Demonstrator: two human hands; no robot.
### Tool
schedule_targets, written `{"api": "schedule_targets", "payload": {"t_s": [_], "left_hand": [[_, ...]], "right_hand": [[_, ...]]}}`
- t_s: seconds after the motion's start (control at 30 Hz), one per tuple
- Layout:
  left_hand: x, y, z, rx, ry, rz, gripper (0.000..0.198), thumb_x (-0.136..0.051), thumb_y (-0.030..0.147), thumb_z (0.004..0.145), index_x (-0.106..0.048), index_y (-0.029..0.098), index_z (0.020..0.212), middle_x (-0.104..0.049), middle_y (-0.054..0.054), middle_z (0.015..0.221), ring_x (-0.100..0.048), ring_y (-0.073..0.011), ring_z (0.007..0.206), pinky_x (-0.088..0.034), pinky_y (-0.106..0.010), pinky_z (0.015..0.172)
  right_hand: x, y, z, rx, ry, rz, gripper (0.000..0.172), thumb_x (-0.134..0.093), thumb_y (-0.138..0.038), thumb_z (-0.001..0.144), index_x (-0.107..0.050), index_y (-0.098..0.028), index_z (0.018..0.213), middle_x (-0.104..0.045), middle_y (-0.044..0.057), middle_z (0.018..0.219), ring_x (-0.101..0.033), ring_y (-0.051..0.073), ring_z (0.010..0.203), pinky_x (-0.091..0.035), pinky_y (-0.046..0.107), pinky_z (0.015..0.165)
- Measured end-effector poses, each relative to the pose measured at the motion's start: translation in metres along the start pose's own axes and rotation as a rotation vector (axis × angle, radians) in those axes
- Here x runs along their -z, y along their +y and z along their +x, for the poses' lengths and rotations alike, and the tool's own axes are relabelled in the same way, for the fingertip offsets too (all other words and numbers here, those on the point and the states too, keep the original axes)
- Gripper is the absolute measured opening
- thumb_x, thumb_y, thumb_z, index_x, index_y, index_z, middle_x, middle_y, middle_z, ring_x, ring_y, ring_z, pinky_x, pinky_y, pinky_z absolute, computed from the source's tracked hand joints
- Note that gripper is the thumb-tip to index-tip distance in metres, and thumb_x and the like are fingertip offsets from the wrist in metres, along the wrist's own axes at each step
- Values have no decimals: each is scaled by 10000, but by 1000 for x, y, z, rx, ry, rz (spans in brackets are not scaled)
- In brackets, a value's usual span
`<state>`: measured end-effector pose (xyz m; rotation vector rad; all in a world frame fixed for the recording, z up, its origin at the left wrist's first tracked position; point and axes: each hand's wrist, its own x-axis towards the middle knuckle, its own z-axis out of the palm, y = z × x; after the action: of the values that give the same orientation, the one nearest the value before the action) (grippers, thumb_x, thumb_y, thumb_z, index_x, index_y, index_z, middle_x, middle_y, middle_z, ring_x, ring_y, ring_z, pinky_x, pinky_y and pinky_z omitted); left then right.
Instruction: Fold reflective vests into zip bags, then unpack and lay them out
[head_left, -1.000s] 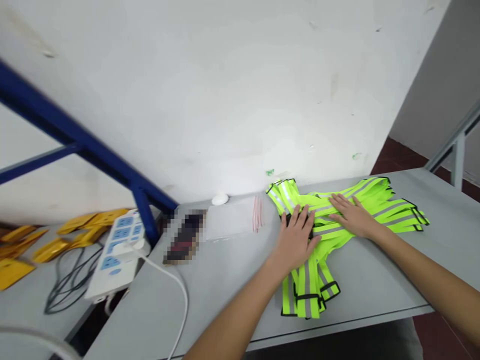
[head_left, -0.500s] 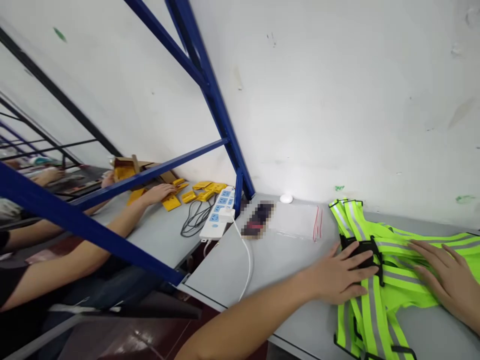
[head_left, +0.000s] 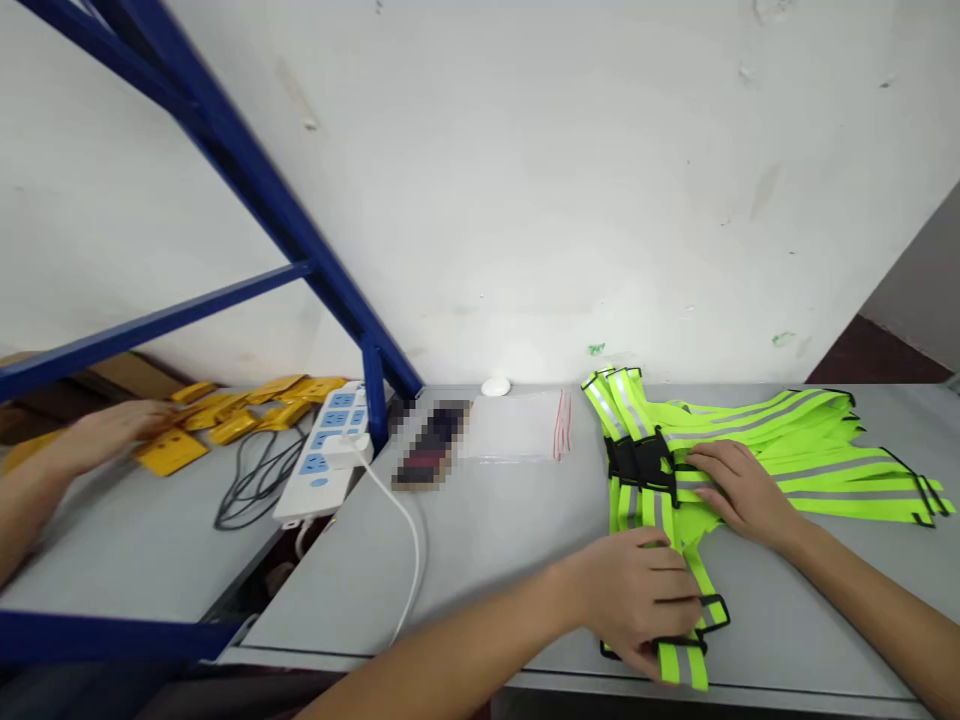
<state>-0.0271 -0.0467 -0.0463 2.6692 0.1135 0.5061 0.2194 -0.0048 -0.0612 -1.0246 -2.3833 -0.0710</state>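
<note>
Neon green straps with grey reflective stripes (head_left: 817, 465) lie spread over the right part of the grey table, joined by black buckles (head_left: 641, 460). My left hand (head_left: 637, 600) is closed around the strap ends near the table's front edge, beside a black slider; its fingertips are partly hidden under the fabric. Flat on the straps, just right of the buckles, rests my right hand (head_left: 742, 490), its fingers loosely extended.
Clear plastic bags with red seals (head_left: 517, 427), a white round object (head_left: 496, 386), a blurred-out phone-like item (head_left: 433, 445) and a white power strip (head_left: 330, 450) lie leftward. A blue frame (head_left: 300, 225) rises beside them. Another person's hand (head_left: 112, 435) touches yellow pieces (head_left: 172, 452).
The view has turned right, showing more straps. My left hand has moved from the buckles down to the strap ends and closed on them. My right hand now lies nearer the buckles.
</note>
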Motion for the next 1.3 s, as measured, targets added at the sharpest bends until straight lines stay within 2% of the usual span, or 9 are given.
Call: {"api": "schedule_targets", "payload": {"t_s": [0.13, 0.3, 0.43, 0.57, 0.73, 0.87, 0.97, 1.17, 1.3], "left_hand": [[12, 2, -2, 199, 296, -265, 283, -494, 418, 840, -646, 206, 948, -730, -105, 936, -670, -226, 871, -488, -355, 835], [33, -9, 5, 590, 480, -382, 388, -422, 464, 929, -612, 167, 767, -624, -35, 681, -564, -159, 634, -445, -283, 617], [47, -36, 22, 796, 522, -352, 338, -518, 519, 880, -543, 189, 813, -479, 51, 613, -430, -119, 564, -326, -241, 516], [44, -63, 33, 937, 619, -148, 309, -569, 489, 846, -471, 209, 760, -467, 47, 672, -450, -139, 623, -333, -258, 559], [23, -76, 30, 1008, 810, -68, 304, -635, 446, 807, -473, 205, 898, -525, -10, 883, -538, -189, 846, -436, -322, 746], [15, -80, 28, 1049, 945, -69, 424, -683, 457, 767, -446, 206, 1012, -516, -39, 1010, -541, -214, 976, -449, -369, 847], [15, -83, 28, 1030, 950, -9, 420, -678, 468, 770, -449, 205, 1003, -506, -44, 1008, -534, -225, 997, -444, -397, 879], [19, -81, 25, 900, 977, 73, 174, -513, 380, 913, -493, 207, 923, -538, -43, 944, -536, -192, 919, -457, -354, 838], [26, -75, 23, 756, 841, 190, 187, -417, 250, 954, -602, 220, 961, -628, -53, 1028, -547, -202, 1021, -426, -380, 923]], "right_hand": [[2, -6, 1, 53, 34, 30, 314, -448, -346, 946, -547, -206, 1209, -653, 127, 1104, -598, 257, 1003, -463, 442, 875], [3, -23, 5, 113, 100, 114, 400, -370, -461, 961, -496, -211, 1246, -628, 131, 1091, -595, 272, 987, -464, 454, 852], [-1, -41, 20, -74, 121, 191, 374, -383, -434, 965, -467, -208, 1251, -612, 131, 1115, -573, 277, 1024, -463, 465, 855], [-7, -46, 36, -285, 56, 266, 150, -460, -358, 945, -555, -243, 956, -619, 82, 1009, -576, 256, 972, -468, 449, 824], [-11, -39, 33, -316, 128, 264, 155, -520, -358, 901, -536, -234, 993, -599, 76, 960, -568, 248, 921, -473, 435, 785], [-7, -42, 27, 1, 111, 133, 425, -588, -468, 835, -512, -224, 1176, -610, 106, 1056, -560, 282, 986, -431, 487, 858], [-6, -49, 28, 129, -14, 66, 454, -590, -442, 852, -498, -239, 1247, -637, 91, 1120, -564, 276, 1038, -383, 505, 948], [-7, -52, 31, 43, -38, 52, 387, -561, -309, 899, -494, -240, 1274, -665, 76, 1152, -582, 255, 1065, -358, 502, 989], [-5, -48, 31, 1, -63, 18, 428, -598, -343, 872, -504, -257, 1281, -660, 76, 1178, -578, 276, 1074, -345, 518, 989]]}}
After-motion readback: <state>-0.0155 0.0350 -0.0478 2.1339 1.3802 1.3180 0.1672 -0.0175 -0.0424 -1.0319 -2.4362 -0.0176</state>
